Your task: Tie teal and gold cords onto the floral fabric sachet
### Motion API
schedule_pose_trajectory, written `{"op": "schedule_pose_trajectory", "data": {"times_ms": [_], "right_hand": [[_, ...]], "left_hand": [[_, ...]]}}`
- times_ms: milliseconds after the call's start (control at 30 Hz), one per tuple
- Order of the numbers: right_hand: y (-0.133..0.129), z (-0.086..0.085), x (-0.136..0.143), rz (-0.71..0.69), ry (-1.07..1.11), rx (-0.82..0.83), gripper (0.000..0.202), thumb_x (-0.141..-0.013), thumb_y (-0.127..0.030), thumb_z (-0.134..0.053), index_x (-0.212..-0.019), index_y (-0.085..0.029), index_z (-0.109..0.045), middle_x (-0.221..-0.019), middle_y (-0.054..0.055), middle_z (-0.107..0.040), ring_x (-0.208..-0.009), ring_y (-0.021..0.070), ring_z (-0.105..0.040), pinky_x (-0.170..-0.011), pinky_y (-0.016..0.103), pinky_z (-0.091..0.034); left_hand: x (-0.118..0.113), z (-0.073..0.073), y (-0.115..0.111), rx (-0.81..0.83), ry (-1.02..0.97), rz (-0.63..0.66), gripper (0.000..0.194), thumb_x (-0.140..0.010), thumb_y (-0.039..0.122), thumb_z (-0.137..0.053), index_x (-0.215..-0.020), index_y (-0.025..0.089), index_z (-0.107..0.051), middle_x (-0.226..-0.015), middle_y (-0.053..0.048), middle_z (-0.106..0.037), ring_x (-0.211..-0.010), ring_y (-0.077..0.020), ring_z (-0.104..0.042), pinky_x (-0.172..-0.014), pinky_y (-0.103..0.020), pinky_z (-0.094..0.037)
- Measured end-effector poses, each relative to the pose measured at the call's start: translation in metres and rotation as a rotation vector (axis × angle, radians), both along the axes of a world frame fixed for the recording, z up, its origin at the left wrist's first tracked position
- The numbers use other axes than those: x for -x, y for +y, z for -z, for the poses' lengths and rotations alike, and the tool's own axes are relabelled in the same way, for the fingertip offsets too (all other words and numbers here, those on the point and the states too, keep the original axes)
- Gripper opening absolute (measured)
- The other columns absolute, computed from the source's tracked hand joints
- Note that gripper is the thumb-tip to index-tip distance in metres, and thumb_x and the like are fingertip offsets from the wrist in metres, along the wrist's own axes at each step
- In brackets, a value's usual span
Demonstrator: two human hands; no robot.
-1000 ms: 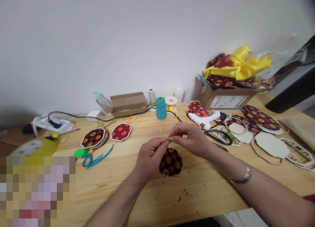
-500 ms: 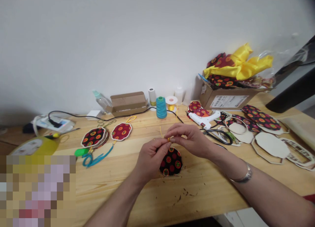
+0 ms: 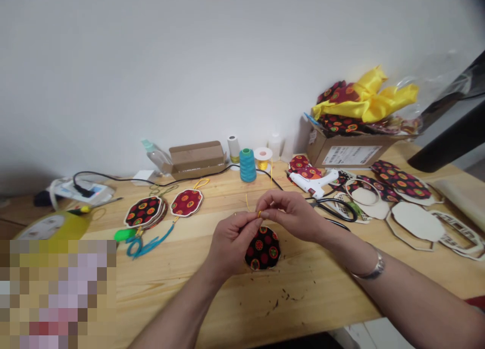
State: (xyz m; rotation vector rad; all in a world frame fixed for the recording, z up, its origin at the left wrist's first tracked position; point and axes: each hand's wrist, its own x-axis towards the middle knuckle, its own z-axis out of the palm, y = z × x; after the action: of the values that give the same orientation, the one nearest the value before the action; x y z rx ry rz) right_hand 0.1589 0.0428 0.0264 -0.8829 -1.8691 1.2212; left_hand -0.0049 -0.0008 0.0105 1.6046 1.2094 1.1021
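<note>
Thumb and fingers of my left hand [image 3: 235, 240] pinch a thin yellow cord [image 3: 259, 214] above a dark patterned fabric piece [image 3: 263, 249] with a scalloped edge. From the other side my right hand [image 3: 288, 215] pinches the same cord, its fingertips meeting those of the left. A loose end of the cord sticks up behind the fingers. The fabric piece hangs or lies just below my hands; part of it is hidden by the left hand.
To the left are a stack of patterned pieces [image 3: 146, 212] and a red pendant [image 3: 187, 202] with blue cord. Behind stand a teal thread cone [image 3: 247, 165] and a yellow cord spool [image 3: 263, 157]. At right are a glue gun [image 3: 314, 182], scissors [image 3: 337, 209] and a filled cardboard box [image 3: 346, 149].
The fingers of my right hand have shifted slightly and curled closer at the cord. Both hands otherwise keep their place over the fabric piece.
</note>
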Motion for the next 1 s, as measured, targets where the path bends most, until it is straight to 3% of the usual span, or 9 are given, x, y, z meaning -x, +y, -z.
{"op": "schedule_pose_trajectory", "data": {"times_ms": [233,533,767,1000], "right_hand": [[0.0023,0.0031,0.0007,-0.06,0.154,0.287,0.016,-0.07,-0.028,-0.066,-0.074,-0.015,-0.059,-0.074,0.001,-0.058,-0.069,0.0118,-0.053,-0.066,0.026,-0.044],[0.0026,0.0026,-0.0004,-0.089,0.228,0.374,0.017,-0.07,-0.028,-0.069,-0.077,-0.015,-0.062,-0.075,0.0,-0.06,-0.071,0.0105,-0.055,-0.07,0.025,-0.045],[0.0027,0.0012,-0.0011,-0.115,0.217,0.363,0.015,-0.072,-0.027,-0.066,-0.078,-0.014,-0.062,-0.075,0.001,-0.062,-0.071,0.0104,-0.056,-0.071,0.026,-0.046],[0.0031,0.0027,-0.0007,-0.085,0.194,0.344,0.015,-0.07,-0.026,-0.067,-0.075,-0.014,-0.061,-0.072,0.0,-0.059,-0.068,0.0098,-0.053,-0.067,0.025,-0.043]], "left_hand": [[0.0005,-0.003,-0.0019,0.041,-0.04,-0.03,0.017,-0.079,0.024,-0.059,-0.087,0.02,-0.073,-0.082,0.0,-0.072,-0.077,-0.0127,-0.062,-0.073,-0.022,-0.046],[-0.0003,-0.0045,-0.0017,0.119,-0.141,-0.07,0.016,-0.077,0.025,-0.061,-0.086,0.02,-0.074,-0.077,0.0,-0.072,-0.072,-0.0119,-0.061,-0.067,-0.021,-0.046],[0.0,-0.0042,-0.0022,0.155,-0.189,-0.08,0.017,-0.076,0.028,-0.062,-0.086,0.02,-0.074,-0.049,0.004,-0.056,-0.058,-0.0095,-0.053,-0.056,-0.019,-0.042],[-0.0006,-0.0063,-0.0032,0.152,-0.123,-0.058,0.017,-0.077,0.027,-0.06,-0.086,0.02,-0.074,-0.07,0.001,-0.069,-0.067,-0.0105,-0.058,-0.061,-0.019,-0.044]]}}
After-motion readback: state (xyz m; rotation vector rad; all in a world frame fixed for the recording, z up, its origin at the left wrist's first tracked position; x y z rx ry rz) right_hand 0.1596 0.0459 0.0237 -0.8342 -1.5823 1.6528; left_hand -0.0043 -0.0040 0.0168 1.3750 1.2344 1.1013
